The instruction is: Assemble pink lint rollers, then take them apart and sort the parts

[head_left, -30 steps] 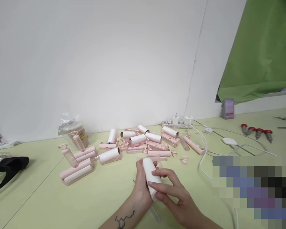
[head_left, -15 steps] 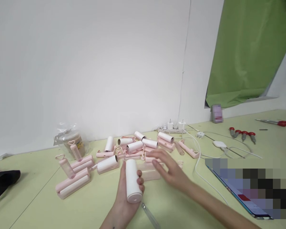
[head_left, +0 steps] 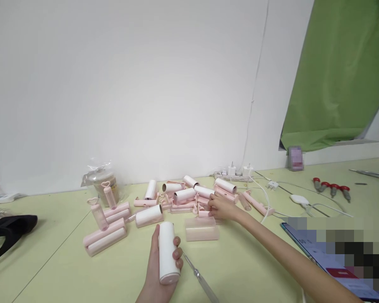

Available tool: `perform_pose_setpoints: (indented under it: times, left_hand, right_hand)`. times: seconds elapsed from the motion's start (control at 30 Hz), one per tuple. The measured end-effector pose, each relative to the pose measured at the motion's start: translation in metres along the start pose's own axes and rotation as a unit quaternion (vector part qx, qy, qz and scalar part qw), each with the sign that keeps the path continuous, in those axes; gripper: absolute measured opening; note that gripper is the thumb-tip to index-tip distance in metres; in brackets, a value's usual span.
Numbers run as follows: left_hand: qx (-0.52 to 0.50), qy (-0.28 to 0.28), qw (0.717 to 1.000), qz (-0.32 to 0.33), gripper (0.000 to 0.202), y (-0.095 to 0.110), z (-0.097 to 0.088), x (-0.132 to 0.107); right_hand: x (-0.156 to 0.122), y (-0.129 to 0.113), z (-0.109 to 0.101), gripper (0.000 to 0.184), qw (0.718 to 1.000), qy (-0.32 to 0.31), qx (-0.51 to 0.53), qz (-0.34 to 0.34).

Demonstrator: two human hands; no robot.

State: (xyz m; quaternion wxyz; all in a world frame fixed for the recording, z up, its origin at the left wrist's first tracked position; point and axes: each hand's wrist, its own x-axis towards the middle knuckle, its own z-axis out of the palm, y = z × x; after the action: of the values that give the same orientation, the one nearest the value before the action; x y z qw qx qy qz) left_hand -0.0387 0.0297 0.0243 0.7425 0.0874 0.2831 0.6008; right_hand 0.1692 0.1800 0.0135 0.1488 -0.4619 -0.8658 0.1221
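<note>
On the yellow-green worktop (head_left: 50,269), closed pink cases (head_left: 105,235) lay at the left. Nearer the camera, the left hand (head_left: 158,273) was wrapped around an upright white roll (head_left: 167,251), just above the surface. A thin metal rod (head_left: 200,278) lay just beside it, and a translucent pink cover (head_left: 201,229) lay beyond. The right hand (head_left: 221,207) was stretched to the pile of pink parts (head_left: 183,195), fingertips on a piece; whether they pinched it I cannot tell.
</note>
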Motion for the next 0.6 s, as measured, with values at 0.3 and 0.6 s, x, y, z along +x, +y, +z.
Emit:
perform_pose_setpoints:
  times: [0.3, 0.6]
  left_hand:
    - [0.014, 0.018, 0.999, -0.025, 0.028, -0.01, 0.006, 0.006]
    - [0.004, -0.003, 1.0, -0.028, 0.035, -0.013, 0.052, 0.04]
  right_hand:
    - [-0.014, -0.001, -0.02, 0.035, 0.953, 0.069, 0.277, 0.1]
    - [-0.02, -0.008, -0.012, 0.035, 0.896, 0.176, 0.368, 0.175]
